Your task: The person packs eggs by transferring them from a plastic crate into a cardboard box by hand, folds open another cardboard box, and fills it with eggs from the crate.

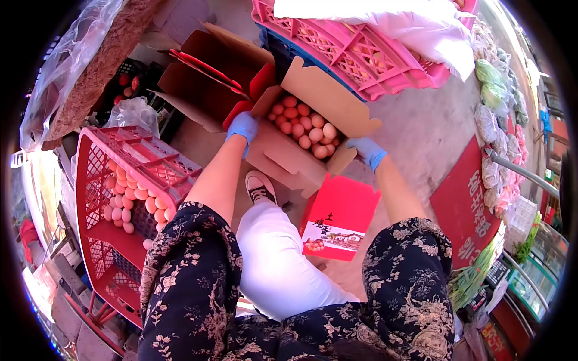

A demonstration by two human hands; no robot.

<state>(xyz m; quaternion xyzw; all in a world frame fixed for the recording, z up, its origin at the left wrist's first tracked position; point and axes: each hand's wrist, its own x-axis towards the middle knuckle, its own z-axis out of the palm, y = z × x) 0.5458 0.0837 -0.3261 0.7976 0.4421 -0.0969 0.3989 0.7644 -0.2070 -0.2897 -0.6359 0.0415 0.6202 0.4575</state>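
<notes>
A cardboard box with its flaps folded out stands open on the ground, partly filled with brown eggs. My left hand, in a blue glove, is closed on the box's left edge beside the red cartons. At the opposite end my right hand, gloved the same way, grips the right end flap, its fingertips partly hidden. A red printed panel showing a house and eggs lies in front of the box, near my shoe.
Open red-lined cartons stand left of the box. A red plastic basket holding more eggs is at the left. Behind rise stacked pink crates under white cloth. Bagged goods and a red sign are on the right.
</notes>
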